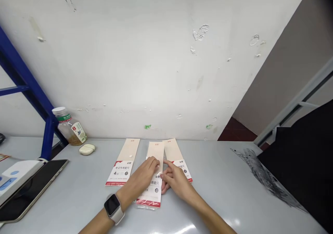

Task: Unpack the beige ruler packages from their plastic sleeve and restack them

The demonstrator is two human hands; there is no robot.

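Observation:
Three flat ruler set packets with cream tops and red-and-white printed lower parts lie on the grey table. My left hand (142, 175), with a watch (112, 206) on its wrist, rests across the middle packet (149, 195), its fingers curled down on the packet's face. My right hand (178, 182) holds that packet's right edge, thumb on top and other fingers bent beside it. The fingertips of my left hand are partly hidden. The left packet (120, 171) lies apart from both hands. Behind my right hand, the right packet (173, 150) is partly covered.
A clear jar (70, 128) with a white lid stands against the wall beside a blue metal frame (48, 136). Near it are a small cream case (87, 149) and a phone (31, 192) leaning on a white box (19, 175). Black material (304, 157) hangs at right.

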